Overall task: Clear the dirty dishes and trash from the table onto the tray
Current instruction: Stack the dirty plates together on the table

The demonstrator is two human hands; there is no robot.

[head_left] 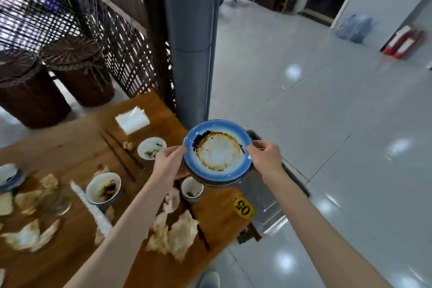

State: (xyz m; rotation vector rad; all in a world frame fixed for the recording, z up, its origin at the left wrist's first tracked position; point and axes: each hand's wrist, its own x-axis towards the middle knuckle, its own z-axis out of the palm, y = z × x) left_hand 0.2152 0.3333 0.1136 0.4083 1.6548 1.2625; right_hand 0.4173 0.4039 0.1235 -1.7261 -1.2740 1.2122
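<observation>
My left hand (pixel 168 162) and right hand (pixel 265 156) pinch the sauce-stained round blue ceramic plate (pixel 218 153) between them, fingers clamped on opposite rims.

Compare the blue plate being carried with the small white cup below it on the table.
The blue plate is wide, shallow and held in the air by the left hand and right hand; the white cup is small, deep and stands on the table. Both hold dark sauce residue.

Two wicker baskets (pixel 53 77) stand at left, a grey pillar (pixel 190 30) at centre, water jugs (pixel 355 28) and red extinguishers (pixel 402 43) upper right.
</observation>
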